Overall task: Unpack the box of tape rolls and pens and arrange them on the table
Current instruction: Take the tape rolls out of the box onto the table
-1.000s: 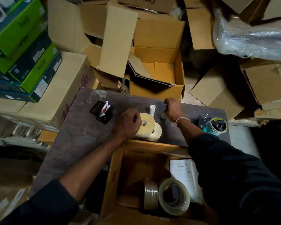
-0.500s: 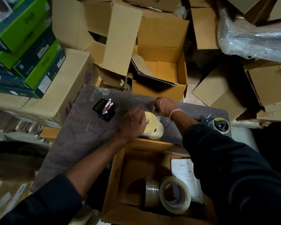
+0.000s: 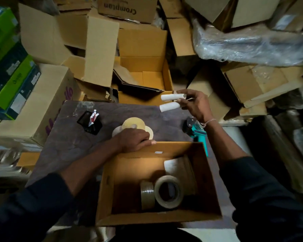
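An open cardboard box [image 3: 205, 180] sits at the near edge of the dark table [image 3: 63, 142]. Inside lie two tape rolls [image 3: 168, 194] and a white paper [image 3: 173, 165]. My left hand [image 3: 135, 139] rests on the box's far rim, fingers curled over it, just in front of cream tape rolls [image 3: 133, 124] stacked on the table. My right hand [image 3: 194, 105] is raised above the table's far right, holding two white tubes [image 3: 171, 102]. A black holder with several red and white pens [image 3: 91, 122] stands to the left of the stack.
A teal tape dispenser [image 3: 198, 132] lies at the table's right edge, under my right wrist. Open and closed cardboard boxes [image 3: 143, 67] crowd the floor beyond. Green cartons [image 3: 9, 75] are stacked at left, a plastic-wrapped bundle [image 3: 252, 44] at upper right.
My right hand has lifted two white tubes off the table, up and to the right. My left hand has moved from the tape stack back to the box rim. The view has shifted.
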Tool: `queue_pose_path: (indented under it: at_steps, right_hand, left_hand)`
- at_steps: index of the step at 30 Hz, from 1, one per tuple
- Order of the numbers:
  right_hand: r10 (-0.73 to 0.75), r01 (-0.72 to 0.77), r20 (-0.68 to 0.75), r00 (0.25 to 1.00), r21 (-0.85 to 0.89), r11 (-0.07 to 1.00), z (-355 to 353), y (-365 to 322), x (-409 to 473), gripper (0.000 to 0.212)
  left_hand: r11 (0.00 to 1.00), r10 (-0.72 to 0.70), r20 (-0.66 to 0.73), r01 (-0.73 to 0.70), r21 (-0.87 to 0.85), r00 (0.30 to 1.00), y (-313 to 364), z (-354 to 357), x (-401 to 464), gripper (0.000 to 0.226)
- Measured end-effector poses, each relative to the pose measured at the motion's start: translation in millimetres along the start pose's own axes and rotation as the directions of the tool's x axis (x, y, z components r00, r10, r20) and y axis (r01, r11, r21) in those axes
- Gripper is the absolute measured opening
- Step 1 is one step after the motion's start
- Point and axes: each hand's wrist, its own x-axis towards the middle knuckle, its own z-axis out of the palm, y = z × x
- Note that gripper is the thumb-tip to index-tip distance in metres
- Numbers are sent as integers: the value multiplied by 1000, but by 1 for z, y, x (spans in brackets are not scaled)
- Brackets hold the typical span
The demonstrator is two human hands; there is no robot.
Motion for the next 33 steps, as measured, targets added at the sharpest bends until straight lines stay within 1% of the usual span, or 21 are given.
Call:
queue_pose_path:
  at_steps: [2,4,6,7,9,11,12,14,17,18,19,20,21,22,23,24,26,27,28,30,33]
  right_hand:
    - [55,-53,-32,998,62,997,-35,6,-15,32]
    - [110,-106,-89,990,39,994,-73,20,-30,32]
    - [152,-169,-157,976,-103,980,-115,39,-44,29]
    - [189,-227,-189,964,-208,951,-137,52,-50,26]
    - [309,-356,-182,934,-376,855,-176,74,-64,18]
    - [398,-373,-112,910,-640,672,-200,100,-80,22]
    - [432,-355,-88,898,-727,588,-207,115,-88,25]
    - [511,-362,-66,857,-783,506,-210,139,-106,30]
    - [562,-346,-34,827,-818,459,-210,166,-121,44]
    - [548,-346,-44,835,-816,463,-208,168,-122,47]
    - [529,-376,-72,845,-784,495,-206,168,-121,47]
    - [518,-427,-97,850,-704,568,-202,161,-117,44]
    - [514,-472,-90,853,-553,687,-196,149,-114,40]
    - [522,-500,-46,852,-371,783,-188,130,-113,36]
    - [501,-489,8,866,-204,848,-179,108,-113,32]
    - [465,-459,62,883,-96,883,-171,86,-113,28]
    - [357,-371,209,911,32,928,-151,43,-113,24]
    - [327,-362,298,897,71,929,-139,24,-113,23]
    - [301,-361,386,872,91,928,-127,10,-113,23]
    - [269,-369,555,787,75,926,-101,-4,-115,25]
    - [296,-401,737,608,-36,915,-56,-9,-125,28]
  left_hand:
    - [1000,21,90,-21,6,996,20,2,11,70]
    - [1000,1,157,3,-25,988,40,2,25,63]
    - [994,-44,213,63,-84,976,56,4,37,60]
    - [991,-68,230,93,-101,971,61,4,41,61]
    - [982,-108,260,143,-122,959,65,3,46,68]
    - [974,-147,295,189,-121,944,66,4,47,78]
    - [970,-168,309,213,-120,936,66,4,47,80]
    - [963,-203,316,247,-107,927,67,6,49,84]
    - [960,-218,319,262,-103,922,67,7,51,83]
    - [958,-218,324,265,-108,921,66,7,51,88]
    - [959,-214,321,261,-111,922,66,6,51,96]
    - [959,-214,318,261,-110,924,64,7,51,97]
    - [959,-217,319,262,-105,923,64,7,51,89]
    - [959,-221,320,266,-102,921,63,8,51,81]
    - [959,-221,320,264,-100,921,61,9,52,76]
    - [959,-223,318,266,-101,921,61,9,51,74]
    - [957,-222,310,268,-113,924,59,9,50,71]
    - [956,-216,301,264,-128,929,58,9,50,71]
    - [955,-210,298,261,-144,931,57,10,49,72]
    - [953,-193,299,251,-167,934,57,8,47,69]
    - [956,-182,274,235,-177,945,60,5,47,58]
